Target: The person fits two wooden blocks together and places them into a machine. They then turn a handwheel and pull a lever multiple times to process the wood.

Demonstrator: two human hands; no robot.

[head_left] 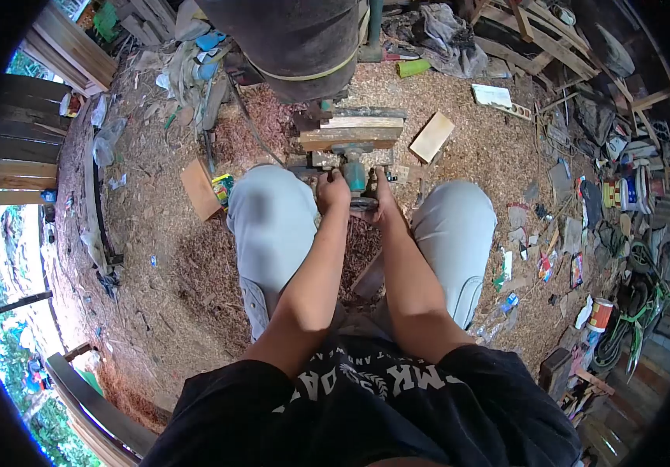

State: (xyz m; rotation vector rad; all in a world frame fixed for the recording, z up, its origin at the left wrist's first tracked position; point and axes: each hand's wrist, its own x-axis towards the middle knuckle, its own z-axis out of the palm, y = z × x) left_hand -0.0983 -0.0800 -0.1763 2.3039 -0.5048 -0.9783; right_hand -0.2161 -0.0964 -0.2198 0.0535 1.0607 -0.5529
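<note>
Between my knees stands a teal-green, vise-like metal tool point(356, 176) with dark parts at its near end. My left hand point(333, 192) is closed at its left side, fingers curled against it. On the other side my right hand point(384, 199) grips its dark right edge; the fingertips are partly hidden. Just beyond the tool, stacked wooden pieces point(352, 134) lie crosswise, with a dark strip along their far edge. Exactly which part each hand grips is too small to tell.
A large dark cylinder point(296, 47) with a yellowish band rises beyond the wood. A loose wooden block point(432, 137) lies to the right, a brown board piece point(200, 189) to the left. Wood shavings cover the ground. Scrap and a green bicycle point(632, 321) line the right side.
</note>
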